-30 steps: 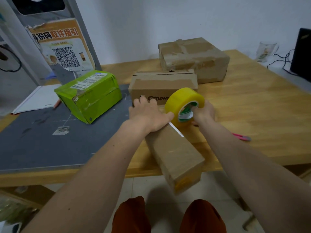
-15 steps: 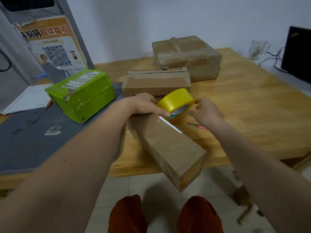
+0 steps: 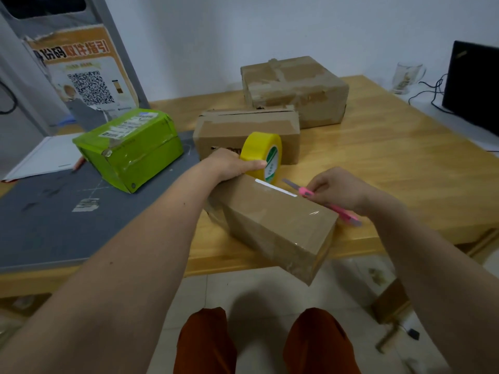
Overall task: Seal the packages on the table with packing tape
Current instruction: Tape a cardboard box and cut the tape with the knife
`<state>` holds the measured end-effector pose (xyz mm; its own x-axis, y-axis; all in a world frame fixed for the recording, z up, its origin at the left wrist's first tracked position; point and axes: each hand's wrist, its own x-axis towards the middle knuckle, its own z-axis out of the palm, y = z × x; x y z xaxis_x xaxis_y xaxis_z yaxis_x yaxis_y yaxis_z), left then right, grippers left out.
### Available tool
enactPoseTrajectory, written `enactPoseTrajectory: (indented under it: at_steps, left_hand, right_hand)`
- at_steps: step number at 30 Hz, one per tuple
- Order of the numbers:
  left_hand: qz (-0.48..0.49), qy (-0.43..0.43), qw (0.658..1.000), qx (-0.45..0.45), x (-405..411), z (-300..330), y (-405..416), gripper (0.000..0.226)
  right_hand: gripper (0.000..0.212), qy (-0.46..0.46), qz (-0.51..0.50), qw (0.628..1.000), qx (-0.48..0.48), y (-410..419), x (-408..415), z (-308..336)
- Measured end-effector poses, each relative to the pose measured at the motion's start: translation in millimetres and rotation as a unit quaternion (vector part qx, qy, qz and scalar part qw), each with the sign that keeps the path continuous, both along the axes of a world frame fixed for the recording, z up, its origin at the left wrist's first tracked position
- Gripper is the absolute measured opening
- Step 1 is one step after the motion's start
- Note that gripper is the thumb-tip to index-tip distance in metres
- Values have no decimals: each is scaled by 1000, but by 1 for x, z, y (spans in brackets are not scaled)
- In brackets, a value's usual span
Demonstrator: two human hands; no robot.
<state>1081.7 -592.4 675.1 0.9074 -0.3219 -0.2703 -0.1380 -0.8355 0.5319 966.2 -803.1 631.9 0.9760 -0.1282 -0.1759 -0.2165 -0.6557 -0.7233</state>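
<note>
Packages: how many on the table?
4. A long brown box nearest, overhanging the table's front edge under the left hand; a green box at left; a small brown box mid-table; a large taped box behind it.

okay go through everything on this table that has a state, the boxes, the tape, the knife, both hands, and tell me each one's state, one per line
long box: taped, overhanging table edge
tape roll: upright on long box
left hand: holds tape roll
right hand: grips pink knife
pink knife: blade out, toward roll
middle box: top seam slightly open
far box: taped shut
green box: wrapped, tilted

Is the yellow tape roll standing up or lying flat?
Standing up: the tape roll rests on its edge atop the box, its hole facing sideways.
</note>
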Motion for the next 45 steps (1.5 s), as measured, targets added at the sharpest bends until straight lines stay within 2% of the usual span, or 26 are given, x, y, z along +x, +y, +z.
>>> enactPoseTrajectory:
  at_steps: [3,5,7,12,14,17,22,30,37,41,43,45]
  left_hand:
    - [13,33,999,-34,1,3,2,76]
    - [18,60,997,-49,4,3,5,77]
    - [35,98,992,-72,7,2,11,75]
    - [54,158,977,-133,15,-3,17,61]
    - [51,168,974,-142,17,-5,16,64]
    - [67,168,971,-155,18,-7,16,68]
    - [80,163,971,-157,17,-10,17,74]
    - [82,162,966,-184,19,-13,17,62]
    - [78,161,967,-181,21,-15,19,70]
    - [73,191,960,-194,21,-13,21,51]
    - [55,212,956,-193,21,-12,21,44]
    - [31,231,951,-203,21,-12,21,45]
  right_hand:
    - [5,-36,34,983,175,-1,-14,14]
    - [10,-64,51,976,203,5,-15,23]
    - [15,-89,65,976,186,13,-13,33]
    - [14,-151,61,987,-11,40,4,51]
    - [16,-173,66,973,-140,53,11,56]
    - [20,-200,64,930,-301,67,22,63]
    - [19,-202,80,905,-366,80,37,66]
    - [17,-187,102,905,-367,88,44,67]
    - [15,-120,132,904,-389,73,35,73]
    - [11,-102,109,932,-331,51,28,68]
    - [5,-53,113,957,-260,39,26,62]
    - [9,-1,111,975,-193,29,27,53]
